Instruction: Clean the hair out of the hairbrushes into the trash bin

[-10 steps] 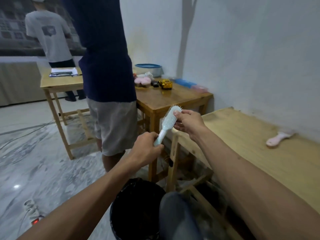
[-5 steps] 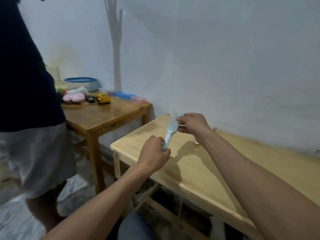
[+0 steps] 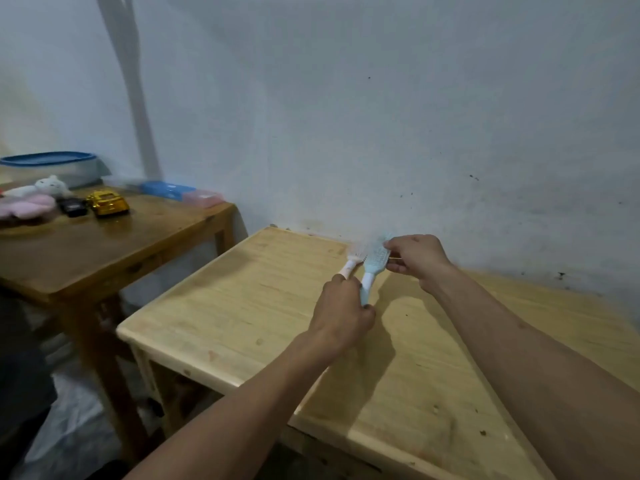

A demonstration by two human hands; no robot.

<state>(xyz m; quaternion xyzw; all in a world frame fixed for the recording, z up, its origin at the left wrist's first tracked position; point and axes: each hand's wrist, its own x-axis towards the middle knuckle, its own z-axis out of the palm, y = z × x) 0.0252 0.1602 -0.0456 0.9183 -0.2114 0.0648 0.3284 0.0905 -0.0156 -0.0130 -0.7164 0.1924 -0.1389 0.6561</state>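
Note:
A light blue hairbrush [image 3: 374, 264] is held over the pale wooden table [image 3: 263, 306] near the wall. My left hand [image 3: 341, 313] grips its handle from below. My right hand [image 3: 414, 256] pinches the brush head at its right side. A pink-and-white hairbrush [image 3: 351, 263] lies on the table just left of the blue one, its handle pointing toward my left hand. The trash bin is out of view.
A darker wooden table [image 3: 104, 244] stands to the left with a yellow toy car [image 3: 107, 202], plush toys [image 3: 33, 199], a blue-lidded tub [image 3: 48, 166] and flat blue and pink boxes [image 3: 183, 192]. A white wall rises right behind both tables.
The view swung right, away from the bin and the standing person, onto the pale table. Both hands carried the blue brush over the table, next to the pink brush.

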